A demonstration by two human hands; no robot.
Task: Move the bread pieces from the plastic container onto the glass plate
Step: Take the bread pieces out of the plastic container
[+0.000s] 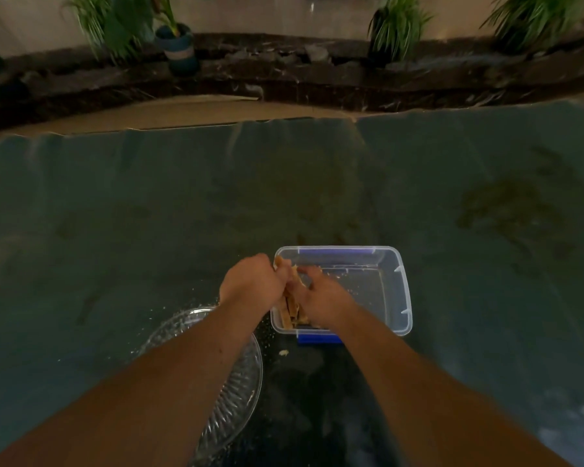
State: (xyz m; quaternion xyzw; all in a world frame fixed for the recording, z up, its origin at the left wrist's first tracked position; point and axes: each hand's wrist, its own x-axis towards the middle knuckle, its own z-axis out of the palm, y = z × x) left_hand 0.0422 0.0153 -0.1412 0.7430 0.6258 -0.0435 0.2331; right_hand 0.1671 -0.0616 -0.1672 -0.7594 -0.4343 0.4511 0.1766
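Both hands, left hand (250, 281) and right hand (321, 298), closed around tan bread pieces (292, 306) at the clear rectangular plastic container's (403, 291) nine-o'clock end; keeping them pressed together should carry them intact to the ribbed glass plate (246, 379) at seven o'clock.

One view only, taken from the person's head. It looks forward and steeply down over a dark green table cover (149, 203). The lens is wide-angle: the far edge of the cover bows and the edges of the frame curve. Both forearms enter from the near corners and meet just below centre, close to the camera. The plastic container (390, 284) sits at centre, slightly right; the glass plate (236, 392) lies near and left, partly under the left forearm. The far band of the frame takes in a dark stone ledge (284, 75) and potted plants (179, 45), slightly blurred. There is no second view to share any part of the scene.
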